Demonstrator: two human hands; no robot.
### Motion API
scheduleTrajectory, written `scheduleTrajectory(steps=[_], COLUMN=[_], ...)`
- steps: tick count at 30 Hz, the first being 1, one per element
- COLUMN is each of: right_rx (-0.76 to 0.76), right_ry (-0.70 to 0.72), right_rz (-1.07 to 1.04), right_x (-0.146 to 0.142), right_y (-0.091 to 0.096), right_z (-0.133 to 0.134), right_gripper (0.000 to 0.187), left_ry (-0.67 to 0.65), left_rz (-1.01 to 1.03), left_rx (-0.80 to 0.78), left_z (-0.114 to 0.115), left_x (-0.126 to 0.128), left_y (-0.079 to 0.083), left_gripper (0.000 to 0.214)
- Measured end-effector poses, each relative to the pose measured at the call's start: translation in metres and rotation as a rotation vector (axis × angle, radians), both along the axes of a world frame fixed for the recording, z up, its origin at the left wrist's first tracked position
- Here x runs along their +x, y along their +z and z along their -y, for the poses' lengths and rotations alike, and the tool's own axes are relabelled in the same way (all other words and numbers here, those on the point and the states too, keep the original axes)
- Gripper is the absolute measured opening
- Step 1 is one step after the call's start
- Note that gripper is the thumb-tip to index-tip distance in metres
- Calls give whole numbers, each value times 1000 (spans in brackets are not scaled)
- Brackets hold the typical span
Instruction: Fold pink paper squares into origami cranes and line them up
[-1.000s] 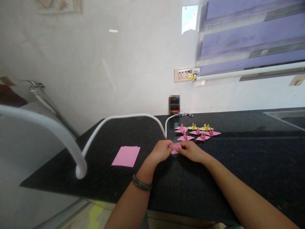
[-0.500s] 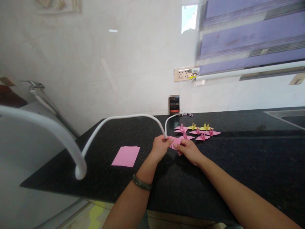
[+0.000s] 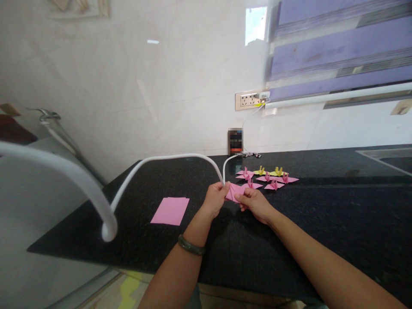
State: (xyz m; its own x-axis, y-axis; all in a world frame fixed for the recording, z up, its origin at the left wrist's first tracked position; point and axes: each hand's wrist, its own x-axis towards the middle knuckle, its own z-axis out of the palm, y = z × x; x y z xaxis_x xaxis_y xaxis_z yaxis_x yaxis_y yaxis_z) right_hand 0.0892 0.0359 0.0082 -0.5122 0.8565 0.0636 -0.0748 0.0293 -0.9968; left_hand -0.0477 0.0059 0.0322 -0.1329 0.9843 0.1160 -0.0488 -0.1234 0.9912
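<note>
A folded piece of pink origami paper (image 3: 234, 192) is held between my two hands above the dark countertop. My left hand (image 3: 216, 197), with a dark bangle (image 3: 191, 245) on its forearm, pinches the paper's left edge. On the right side, my right hand (image 3: 254, 202) grips it between thumb and fingers. Just beyond stand several folded paper cranes: pink ones such as this pink crane (image 3: 274, 185), and yellow ones at the back, one being this yellow crane (image 3: 278, 172). A small stack of pink paper sheets (image 3: 170, 211) lies left of my left forearm.
A white bendy tube (image 3: 174, 157) arches over the black countertop (image 3: 322, 219) from the left and passes behind my left hand. Against the wall leans a dark, blurred-out device (image 3: 235, 141), below a wall socket (image 3: 247, 101). A sink rim (image 3: 380, 159) shows at the right.
The folded pink paper now shows a wider, flatter face with a crease line between my fingers. Both hands have hardly moved; the cranes and the stack stay in place.
</note>
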Motion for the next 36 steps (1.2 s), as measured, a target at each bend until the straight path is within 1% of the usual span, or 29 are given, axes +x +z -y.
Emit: scheduleTrajectory(steps=[2,5,8,12,17,20,23,25,30,32,36], right_rx=[23,97,157,211,231,236,218,179,98,82,64], right_ry=[-5,-8,-19,-23,-29,-36,-45,-46,-38,-42,-46], right_rz=[24,86,146,185,181,183,179,145,41,30,22], right_x=[0,1,2,1,0,0,0,0,-1,-1,-2], right_y=[0,2,5,5,3,2,2,2,2,2,2], right_z=[0,1,2,2,2,3,3,2,1,1,1], right_gripper=[26,24,24,24,23,23,24,24,25,25,26], left_ry=[11,67,108,140,191,195,190,170,-9,-51,-64], left_rz=[-49,-149,-237,-336,-497,-541,-495,-391,-73,-15,37], left_rx=[37,86,112,129,174,193,168,125,31,25,33], left_z=[0,1,1,1,0,0,0,-1,-1,-1,0], left_x=[0,0,1,0,-2,-3,-2,-1,3,4,5], left_y=[1,4,5,3,-1,-1,-2,-3,-4,-4,-5], left_gripper=[35,34,34,34,32,32,32,34,36,35,31])
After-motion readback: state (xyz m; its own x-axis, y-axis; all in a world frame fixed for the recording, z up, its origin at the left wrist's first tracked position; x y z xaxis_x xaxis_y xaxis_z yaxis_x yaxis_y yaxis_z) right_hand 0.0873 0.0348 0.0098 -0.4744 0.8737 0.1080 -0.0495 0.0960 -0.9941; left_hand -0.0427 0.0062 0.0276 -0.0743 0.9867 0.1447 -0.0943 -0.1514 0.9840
